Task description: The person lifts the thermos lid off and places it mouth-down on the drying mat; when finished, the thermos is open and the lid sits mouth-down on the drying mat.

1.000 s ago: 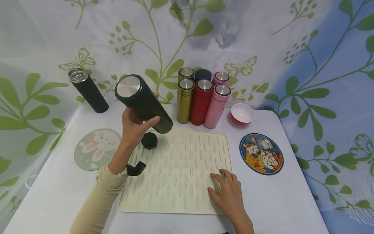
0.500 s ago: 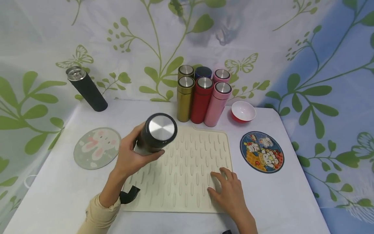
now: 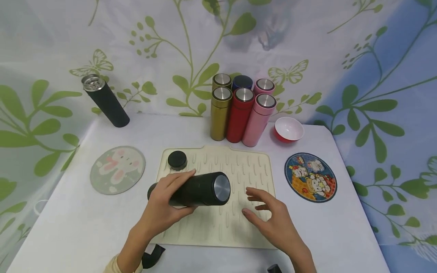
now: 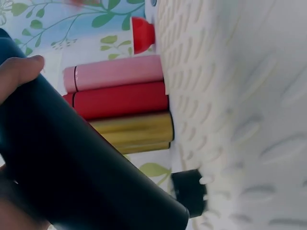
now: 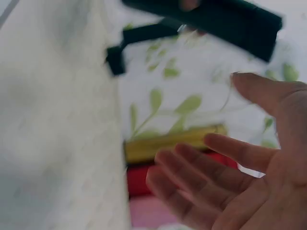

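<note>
My left hand (image 3: 163, 206) grips a dark green-black bottle (image 3: 201, 190) above the cream mat (image 3: 218, 231); the bottle lies nearly sideways, its silver-centred end pointing right. In the left wrist view the bottle (image 4: 91, 158) slants across the left side. My right hand (image 3: 278, 222) is off to the bottle's right over the mat, fingers spread and bent a little, touching nothing. The right wrist view shows that hand (image 5: 230, 177) with its palm bare. A round black cap (image 3: 177, 160) sits on the mat's back left, behind the bottle.
Gold (image 3: 219, 117), red (image 3: 240, 117) and pink (image 3: 257, 123) bottles stand at the back, others behind them. Right of them is a red-and-white bowl (image 3: 288, 129). A lidless black bottle (image 3: 108, 104) stands back left. Round mats lie left (image 3: 117, 170) and right (image 3: 311, 177).
The left hand has brought the bottle down toward the front and tipped it sideways, its silver end now facing right. My right hand has lifted a little and turned from its place on the mat.
</note>
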Demonstrator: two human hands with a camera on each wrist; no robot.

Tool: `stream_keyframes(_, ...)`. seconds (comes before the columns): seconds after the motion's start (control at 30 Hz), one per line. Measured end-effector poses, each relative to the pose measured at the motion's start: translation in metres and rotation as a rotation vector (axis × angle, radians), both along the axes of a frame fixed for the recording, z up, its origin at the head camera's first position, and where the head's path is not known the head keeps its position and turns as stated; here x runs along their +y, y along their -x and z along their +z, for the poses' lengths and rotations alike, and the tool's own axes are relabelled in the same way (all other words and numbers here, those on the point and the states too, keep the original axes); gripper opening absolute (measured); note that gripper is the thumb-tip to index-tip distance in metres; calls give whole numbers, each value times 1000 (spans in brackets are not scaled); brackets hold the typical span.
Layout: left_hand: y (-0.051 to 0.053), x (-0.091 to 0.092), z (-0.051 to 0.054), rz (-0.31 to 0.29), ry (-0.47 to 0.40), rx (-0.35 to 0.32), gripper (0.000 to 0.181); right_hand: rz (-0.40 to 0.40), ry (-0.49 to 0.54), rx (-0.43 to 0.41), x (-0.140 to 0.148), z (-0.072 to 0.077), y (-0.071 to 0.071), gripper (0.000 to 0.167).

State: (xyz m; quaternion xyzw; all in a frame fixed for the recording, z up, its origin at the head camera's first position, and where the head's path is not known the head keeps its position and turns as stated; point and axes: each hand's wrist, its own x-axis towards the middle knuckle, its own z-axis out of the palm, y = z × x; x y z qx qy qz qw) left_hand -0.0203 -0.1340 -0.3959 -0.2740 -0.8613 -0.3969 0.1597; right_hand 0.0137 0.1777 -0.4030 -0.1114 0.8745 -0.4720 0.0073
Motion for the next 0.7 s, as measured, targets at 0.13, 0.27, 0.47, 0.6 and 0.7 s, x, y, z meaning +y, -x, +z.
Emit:
stream_keyframes(0.13, -10, 7, -8, 26, 97, 14, 96, 106, 204, -38, -10, 19, 0, 58)
stream_keyframes(0.27, -16, 14, -15, 40, 170, 55, 97, 152, 252, -74, -21, 27, 1, 58)
stream_keyframes(0.47, -23, 26, -25, 52, 211, 65, 99, 116, 144, -162, -38, 23, 3, 51)
stream_keyframes(0.6, -29, 31, -33, 68, 169, 52, 97, 126, 117, -151, -40, 20, 4, 44)
stream_keyframes(0.7, -33, 33, -38, 84, 144, 58, 94, 169, 104, -89, -39, 18, 3, 43)
